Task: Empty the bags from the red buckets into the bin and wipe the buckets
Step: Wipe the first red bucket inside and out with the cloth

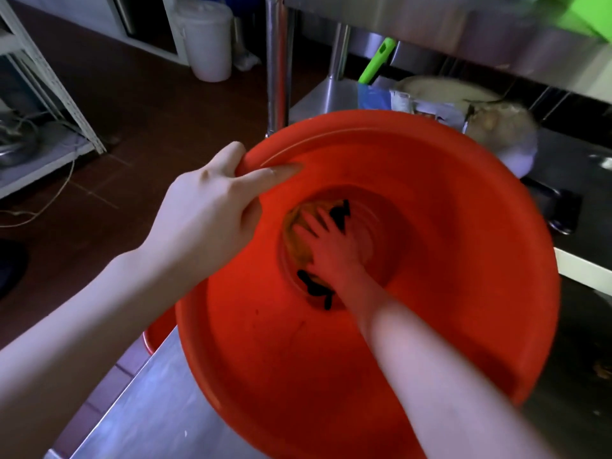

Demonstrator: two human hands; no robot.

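Note:
A large red bucket (447,260) fills the middle of the head view, its mouth turned up toward me. My left hand (208,210) grips its rim at the upper left, thumb inside and fingers curled over the edge. My right arm reaches deep inside, and my right hand (331,243) presses with spread fingers on a yellowish cloth (298,240) at the bucket's bottom. Black marks show at the bottom beside the hand. The edge of a second red bucket (155,332) peeks out at the lower left.
A steel table top (149,409) lies under the bucket at the bottom left. A white lidded pail (208,41) stands on the dark floor at the back. Steel table legs (278,61), a green handle (377,61) and bagged items (463,107) sit behind the bucket.

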